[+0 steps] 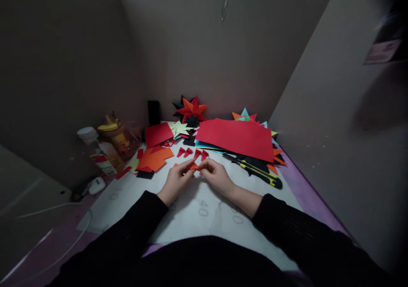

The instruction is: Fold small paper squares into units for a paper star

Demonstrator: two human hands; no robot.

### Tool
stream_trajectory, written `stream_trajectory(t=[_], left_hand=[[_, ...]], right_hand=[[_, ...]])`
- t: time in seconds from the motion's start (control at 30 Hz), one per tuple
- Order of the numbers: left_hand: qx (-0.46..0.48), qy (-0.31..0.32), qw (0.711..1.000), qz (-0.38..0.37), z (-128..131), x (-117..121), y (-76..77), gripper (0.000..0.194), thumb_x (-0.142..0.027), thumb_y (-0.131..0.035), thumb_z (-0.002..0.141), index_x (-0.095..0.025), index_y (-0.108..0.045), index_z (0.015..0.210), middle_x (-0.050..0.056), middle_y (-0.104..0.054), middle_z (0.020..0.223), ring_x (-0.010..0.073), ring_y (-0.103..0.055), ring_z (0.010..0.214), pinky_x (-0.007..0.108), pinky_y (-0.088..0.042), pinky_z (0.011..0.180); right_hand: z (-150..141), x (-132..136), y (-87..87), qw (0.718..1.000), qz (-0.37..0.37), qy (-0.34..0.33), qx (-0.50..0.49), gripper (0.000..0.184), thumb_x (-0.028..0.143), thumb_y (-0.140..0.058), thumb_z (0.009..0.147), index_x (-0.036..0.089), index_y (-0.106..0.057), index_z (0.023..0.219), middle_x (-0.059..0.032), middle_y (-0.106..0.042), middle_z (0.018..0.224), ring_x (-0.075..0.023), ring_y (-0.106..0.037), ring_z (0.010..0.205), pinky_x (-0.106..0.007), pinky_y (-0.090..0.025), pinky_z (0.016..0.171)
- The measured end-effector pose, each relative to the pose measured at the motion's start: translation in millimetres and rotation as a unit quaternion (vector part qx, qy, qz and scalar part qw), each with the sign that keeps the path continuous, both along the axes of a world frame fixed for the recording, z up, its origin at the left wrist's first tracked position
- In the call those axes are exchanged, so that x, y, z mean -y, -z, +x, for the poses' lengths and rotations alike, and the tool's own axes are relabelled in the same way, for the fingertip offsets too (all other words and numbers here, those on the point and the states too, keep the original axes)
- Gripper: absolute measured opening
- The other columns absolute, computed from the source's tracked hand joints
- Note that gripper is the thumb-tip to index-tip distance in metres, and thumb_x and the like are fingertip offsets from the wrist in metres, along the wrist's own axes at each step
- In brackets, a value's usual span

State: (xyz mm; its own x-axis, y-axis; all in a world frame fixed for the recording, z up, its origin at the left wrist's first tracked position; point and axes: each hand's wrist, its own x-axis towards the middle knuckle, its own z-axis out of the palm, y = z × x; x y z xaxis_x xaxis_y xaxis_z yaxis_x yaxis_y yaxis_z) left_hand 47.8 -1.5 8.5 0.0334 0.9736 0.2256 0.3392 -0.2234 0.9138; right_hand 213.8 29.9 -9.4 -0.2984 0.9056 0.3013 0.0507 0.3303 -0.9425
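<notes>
From the head cam, both bare hands were close together over the white mat, right around the middle. A small orange paper piece was between them, just above the mat. The left hand pinched one side of it between thumb and fingers, and the right hand had the other side the same way, though the fingers covered a lot of it so I couldn't make out its exact shape. Just past the fingertips sat a row of four little red folded pieces. Orange sheets lay off to the left, and a black-and-yellow tool lay slantwise to the right, near a big red sheet on top of a paper stack. Behind all that, a red-and-orange star stood near the back wall, with a pale green star in front.
</notes>
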Motion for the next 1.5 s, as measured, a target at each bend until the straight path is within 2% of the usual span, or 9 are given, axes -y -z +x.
stream_trajectory(t=[0.1, 0.23, 0.37, 0.53, 0.73, 0.87, 0.97, 1.1, 1.5], left_hand=[[-0.002, -0.017, 1.000, 0.012, -1.4, -1.7, 0.7, 0.049, -0.023, -0.059, 0.079, -0.014, -0.058, 0.126, 0.010, -0.072, 0.103, 0.0178, -0.066, 0.080, 0.028, -0.053, 0.070], [-0.006, -0.031, 1.000, 0.000, -1.9, -1.7, -0.8, 0.031, -0.025, -0.057, 0.078, -0.013, -0.071, 0.104, 0.009, -0.073, 0.096, 0.0186, -0.066, 0.079, 0.026, -0.051, 0.068], [-0.022, 0.003, 0.999, -0.035, 1.9, 1.7, -5.5, 0.031, -0.028, -0.054, 0.079, -0.014, -0.073, 0.099, 0.006, -0.074, 0.081, 0.0170, -0.063, 0.068, 0.025, -0.047, 0.062], [-0.004, 0.031, 0.996, -0.081, 4.7, 2.6, -8.3, 0.027, -0.033, -0.056, 0.077, -0.013, -0.074, 0.084, 0.003, -0.069, 0.067, 0.0139, -0.056, 0.056, 0.023, -0.040, 0.054], [-0.004, 0.018, 0.996, -0.091, 1.6, 1.9, -8.3, 0.034, -0.043, -0.054, 0.080, -0.013, -0.067, 0.071, 0.000, -0.058, 0.056, 0.0113, -0.047, 0.049, 0.022, -0.034, 0.048], [-0.024, 0.035, 0.995, -0.093, 3.1, 3.7, -8.5, 0.037, -0.045, -0.054, 0.081, -0.014, -0.059, 0.061, -0.001, -0.052, 0.052, 0.0105, -0.045, 0.047, 0.022, -0.031, 0.047], [-0.006, 0.059, 0.992, -0.109, 3.7, 4.0, -7.3, 0.037, -0.046, -0.055, 0.080, -0.015, -0.057, 0.061, -0.002, -0.051, 0.051, 0.0099, -0.043, 0.046, 0.022, -0.030, 0.046], [0.003, 0.071, 0.990, -0.121, 3.0, 3.3, -5.2, 0.040, -0.049, -0.055, 0.081, -0.015, -0.055, 0.059, -0.002, -0.050, 0.049, 0.0097, -0.043, 0.045, 0.021, -0.029, 0.045], [0.009, 0.069, 0.988, -0.136, 4.3, 2.6, -6.9, 0.041, -0.051, -0.054, 0.080, -0.014, -0.058, 0.061, -0.002, -0.051, 0.049, 0.0096, -0.043, 0.043, 0.022, -0.030, 0.044]], right_hand=[[0.4, 0.9, -0.7, 1.000, 0.000, -0.001, -0.004, 0.013, 0.015, -0.050, 0.073, 0.020, -0.059, 0.080, 0.0013, -0.062, 0.074, -0.0147, -0.058, 0.068, -0.028, -0.045, 0.067], [-0.7, 3.3, -2.7, 1.000, 0.007, -0.004, 0.001, 0.015, 0.016, -0.051, 0.075, 0.021, -0.059, 0.087, 0.0003, -0.063, 0.079, -0.0154, -0.059, 0.072, -0.028, -0.045, 0.067], [-2.5, 5.6, -6.6, 0.999, 0.033, 0.009, 0.039, 0.017, 0.019, -0.055, 0.077, 0.021, -0.060, 0.093, -0.0011, -0.065, 0.085, -0.0167, -0.061, 0.078, -0.028, -0.045, 0.066], [0.1, 4.8, -9.3, 0.998, 0.036, 0.020, 0.036, 0.010, 0.026, -0.052, 0.083, 0.021, -0.061, 0.082, -0.0002, -0.063, 0.076, -0.0155, -0.058, 0.071, -0.028, -0.045, 0.066], [0.2, 7.3, -10.6, 0.996, 0.063, 0.007, 0.057, 0.029, 0.028, -0.070, 0.070, 0.021, -0.061, 0.097, -0.0038, -0.064, 0.096, -0.0182, -0.059, 0.085, -0.027, -0.044, 0.065], [-0.2, 4.0, -8.8, 0.999, 0.013, 0.026, 0.028, 0.009, 0.028, -0.059, 0.078, 0.020, -0.059, 0.075, 0.0011, -0.060, 0.072, -0.0148, -0.055, 0.068, -0.027, -0.041, 0.062], [0.7, 0.4, -5.8, 0.999, -0.025, 0.021, -0.007, 0.016, 0.030, -0.059, 0.078, 0.020, -0.053, 0.068, 0.0044, -0.052, 0.062, -0.0125, -0.049, 0.059, -0.025, -0.038, 0.058], [-0.6, 0.0, -3.5, 0.998, -0.048, -0.027, -0.028, 0.013, 0.030, -0.061, 0.076, 0.019, -0.055, 0.074, 0.0038, -0.055, 0.065, -0.0123, -0.051, 0.060, -0.025, -0.040, 0.058], [-0.6, 2.0, -3.5, 0.999, -0.007, -0.026, -0.046, 0.007, 0.024, -0.061, 0.075, 0.021, -0.055, 0.077, 0.0028, -0.055, 0.073, -0.0132, -0.052, 0.066, -0.026, -0.042, 0.063]])
